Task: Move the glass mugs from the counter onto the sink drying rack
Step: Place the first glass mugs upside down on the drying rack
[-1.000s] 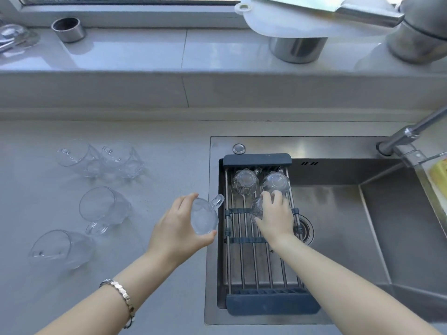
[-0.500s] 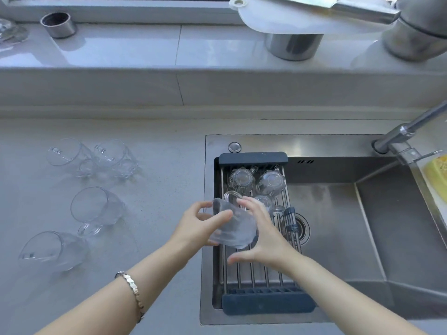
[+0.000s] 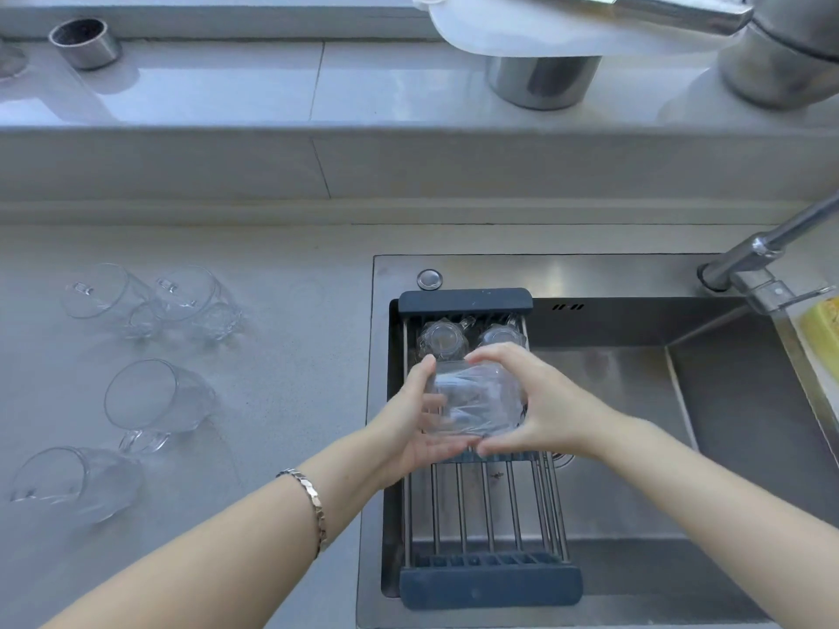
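Observation:
Both of my hands cup one clear glass mug (image 3: 472, 401) just above the middle of the drying rack (image 3: 488, 506), which spans the left of the sink. My left hand (image 3: 408, 424) grips the mug's left side and underside. My right hand (image 3: 540, 401) wraps its right side. Two mugs stand upside down at the rack's far end, one on the left (image 3: 441, 340) and one on the right (image 3: 499, 335); a third behind my hands is hidden. Several mugs lie on their sides on the counter at left, the nearest to the rack (image 3: 159, 401) about a hand's width away.
The steel sink basin (image 3: 635, 401) opens to the right of the rack, with the tap (image 3: 762, 251) at its far right corner. A yellow sponge (image 3: 821, 329) sits at the right edge. Metal pots (image 3: 540, 79) and a small steel cup (image 3: 86, 40) stand on the window ledge.
My left hand carried a mug from the counter edge over the rack. My right hand let go of the mug it had set on the rack and closed on this one too.

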Available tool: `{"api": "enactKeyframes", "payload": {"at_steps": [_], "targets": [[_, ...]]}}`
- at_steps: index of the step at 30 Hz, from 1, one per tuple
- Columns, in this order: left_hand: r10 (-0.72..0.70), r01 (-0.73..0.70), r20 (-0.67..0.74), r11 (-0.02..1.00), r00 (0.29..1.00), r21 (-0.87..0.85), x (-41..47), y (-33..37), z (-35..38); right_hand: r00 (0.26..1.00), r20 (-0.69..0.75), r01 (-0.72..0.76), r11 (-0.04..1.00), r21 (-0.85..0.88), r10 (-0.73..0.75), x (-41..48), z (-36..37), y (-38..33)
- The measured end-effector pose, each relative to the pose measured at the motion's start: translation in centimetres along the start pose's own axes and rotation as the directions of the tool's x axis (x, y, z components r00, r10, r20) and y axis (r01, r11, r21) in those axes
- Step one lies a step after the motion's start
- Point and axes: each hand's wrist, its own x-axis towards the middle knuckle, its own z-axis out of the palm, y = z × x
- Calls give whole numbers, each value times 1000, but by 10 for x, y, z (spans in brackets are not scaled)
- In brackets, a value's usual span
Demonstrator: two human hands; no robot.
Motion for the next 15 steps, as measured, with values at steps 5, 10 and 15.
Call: {"api": "enactKeyframes", "payload": {"at_steps": [5,10,15], "targets": [[372,-186,-119,685,920,704,17,-5,-23,992,-121,-63,991,-118,48,27,9,4],[279,-218,427,-557,860,802,38,-26,-70,990,-58,-145,907,-395,133,54,29,-7],[182,-261,534,-715,826,649,37,-22,-91,964,-39,-233,765,-600,263,74,54,-23]]}}
